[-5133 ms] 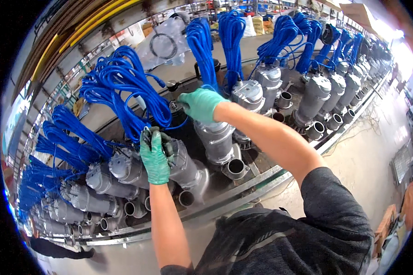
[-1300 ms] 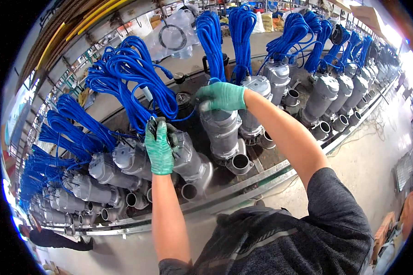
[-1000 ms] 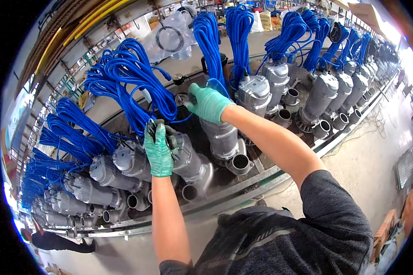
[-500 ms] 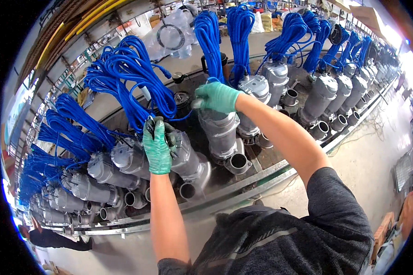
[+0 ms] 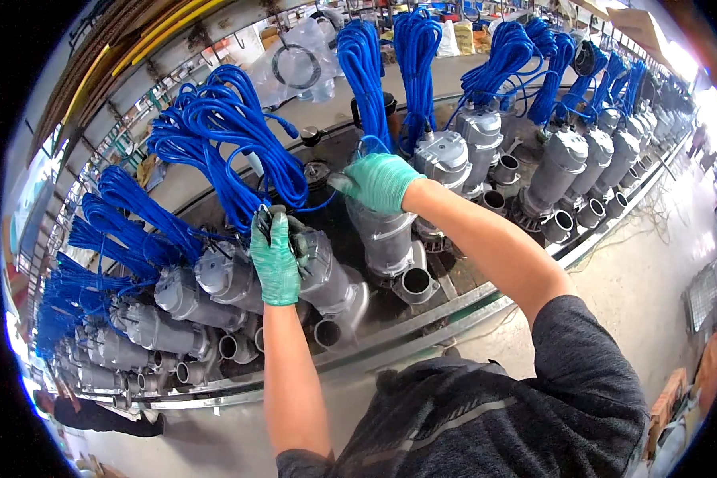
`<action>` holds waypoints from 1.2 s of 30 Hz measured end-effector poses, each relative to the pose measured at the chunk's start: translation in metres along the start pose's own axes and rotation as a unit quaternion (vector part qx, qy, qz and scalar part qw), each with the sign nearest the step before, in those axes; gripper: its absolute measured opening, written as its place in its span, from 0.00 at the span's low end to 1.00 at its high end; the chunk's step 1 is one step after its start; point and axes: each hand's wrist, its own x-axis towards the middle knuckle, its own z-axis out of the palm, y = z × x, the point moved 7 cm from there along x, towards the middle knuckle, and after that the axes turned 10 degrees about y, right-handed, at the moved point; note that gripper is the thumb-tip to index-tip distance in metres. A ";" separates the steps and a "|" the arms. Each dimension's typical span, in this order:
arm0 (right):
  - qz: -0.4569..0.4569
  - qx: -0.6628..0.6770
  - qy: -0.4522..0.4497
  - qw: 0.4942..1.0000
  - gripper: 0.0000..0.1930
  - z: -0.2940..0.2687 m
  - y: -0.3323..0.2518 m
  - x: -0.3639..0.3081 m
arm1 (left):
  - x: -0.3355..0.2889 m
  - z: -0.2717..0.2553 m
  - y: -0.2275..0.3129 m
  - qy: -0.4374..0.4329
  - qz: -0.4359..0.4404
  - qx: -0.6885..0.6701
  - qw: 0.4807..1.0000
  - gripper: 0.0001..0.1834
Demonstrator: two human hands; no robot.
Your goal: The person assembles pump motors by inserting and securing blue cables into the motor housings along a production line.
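Note:
My left hand (image 5: 275, 263), in a green glove with dark fingertips, is closed around something small and dark at the top of a grey pump (image 5: 324, 267); the fingers hide most of it. Just above it, a tied coil of blue cable (image 5: 243, 143) leans up and away. From that coil a thin blue strand (image 5: 319, 205) crosses to my right hand (image 5: 381, 183), whose fingertips are pinched at its end. This green-gloved hand is in front of the top of a second grey pump (image 5: 384, 239), which has its own upright blue coil (image 5: 364, 80).
Similar pumps with blue coils line the bench on both sides, such as a pump (image 5: 558, 171) at right and a pump (image 5: 155, 323) at left. A metal rail (image 5: 454, 311) edges the bench. A clear plastic bag (image 5: 299, 64) hangs behind. Another person (image 5: 107, 416) is at far left.
My right hand has shifted slightly left and down, its fingertips still at the blue strand. The left hand stays at the pump top, almost unmoved.

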 end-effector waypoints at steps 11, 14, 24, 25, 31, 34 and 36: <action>0.194 -0.045 0.183 0.963 0.24 0.004 -0.022 -0.023 | -0.003 0.004 0.001 -0.011 -0.006 -0.024 1.000 0.08; 0.163 0.018 0.058 0.985 0.24 0.000 -0.016 -0.015 | -0.002 -0.001 0.004 -0.008 -0.002 -0.026 1.000 0.08; -0.054 0.287 -0.224 0.930 0.29 0.003 0.030 0.023 | 0.002 -0.001 0.000 0.009 -0.007 -0.012 1.000 0.08; -0.079 0.293 -0.225 0.926 0.29 0.010 0.032 0.025 | 0.001 -0.001 -0.001 0.012 -0.014 -0.016 1.000 0.08; -0.134 0.377 -0.175 0.900 0.28 0.022 0.029 0.022 | 0.003 -0.003 -0.001 0.018 -0.015 -0.020 1.000 0.12; -0.135 0.376 -0.186 0.898 0.26 0.020 0.026 0.021 | 0.005 -0.004 -0.003 0.023 -0.016 -0.004 1.000 0.10; -0.124 0.386 -0.163 0.899 0.25 0.017 0.026 0.017 | 0.004 -0.001 -0.002 0.022 -0.026 -0.005 0.999 0.10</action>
